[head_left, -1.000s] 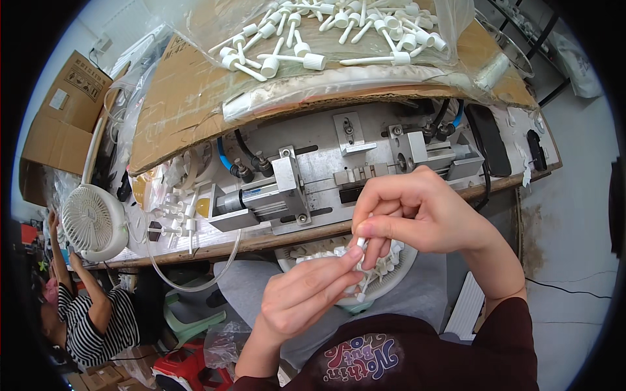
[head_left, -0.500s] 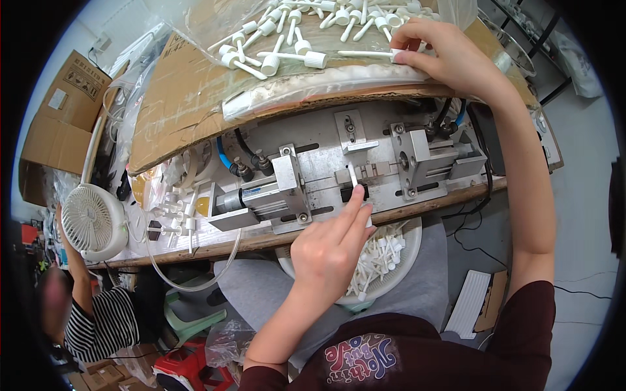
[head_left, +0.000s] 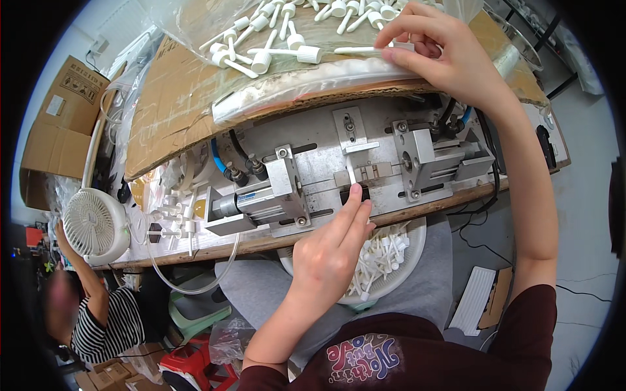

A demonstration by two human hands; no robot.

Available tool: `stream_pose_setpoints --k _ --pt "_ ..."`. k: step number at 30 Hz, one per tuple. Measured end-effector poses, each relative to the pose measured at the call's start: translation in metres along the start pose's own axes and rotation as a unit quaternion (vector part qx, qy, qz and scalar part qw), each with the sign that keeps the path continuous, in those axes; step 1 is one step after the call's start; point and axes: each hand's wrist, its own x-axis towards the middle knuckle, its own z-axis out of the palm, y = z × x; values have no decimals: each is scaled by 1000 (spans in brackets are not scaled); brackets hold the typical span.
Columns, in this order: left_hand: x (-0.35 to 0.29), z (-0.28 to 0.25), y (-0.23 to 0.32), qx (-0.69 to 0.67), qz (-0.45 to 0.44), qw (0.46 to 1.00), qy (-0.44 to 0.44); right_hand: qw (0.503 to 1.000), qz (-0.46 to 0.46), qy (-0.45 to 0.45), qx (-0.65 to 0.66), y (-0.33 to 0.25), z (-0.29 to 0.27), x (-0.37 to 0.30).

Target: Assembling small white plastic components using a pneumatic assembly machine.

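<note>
A metal jig [head_left: 342, 178] lies in front of me, with the slim white stem of an applicator stick [head_left: 353, 173] across its middle. My left hand [head_left: 324, 255] is closed at the near side, its index fingertip on this stem; the near end is mostly hidden under the fingers. My right hand [head_left: 438, 55] reaches to the cardboard ledge. Its thumb and finger are closed on another white capped applicator stick [head_left: 355, 50], near where stem meets cap. Several loose capped applicator sticks [head_left: 287, 52] lie to its left and behind.
Metal cylinders [head_left: 257, 203] with blue and black hoses flank the jig. A white basket [head_left: 420, 251] of sticks sits below the bench edge. A white fan [head_left: 98, 226] stands at left, near a person in a striped sleeve [head_left: 107, 326]. The bent cardboard sheet [head_left: 173, 124] overhangs the machine.
The stem under my left fingertip has slid away from me, closer to the upright bracket. My right thumb and finger have shifted slightly left, from the cap toward the stem.
</note>
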Motion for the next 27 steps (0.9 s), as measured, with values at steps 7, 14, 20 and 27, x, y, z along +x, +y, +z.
stream_pose_setpoints --k 7,14,20,27 --pt "6 -4 -4 28 1 1000 2 989 8 -25 142 -21 -9 -14" --pt "11 -14 -6 -2 0 1000 -27 960 94 56 256 -92 19 -77" --pt "76 -68 -35 -96 70 980 160 992 53 90 68 -126 60 -121" --pt "157 -52 -63 112 33 977 176 996 -13 40 -76 -132 88 -114"
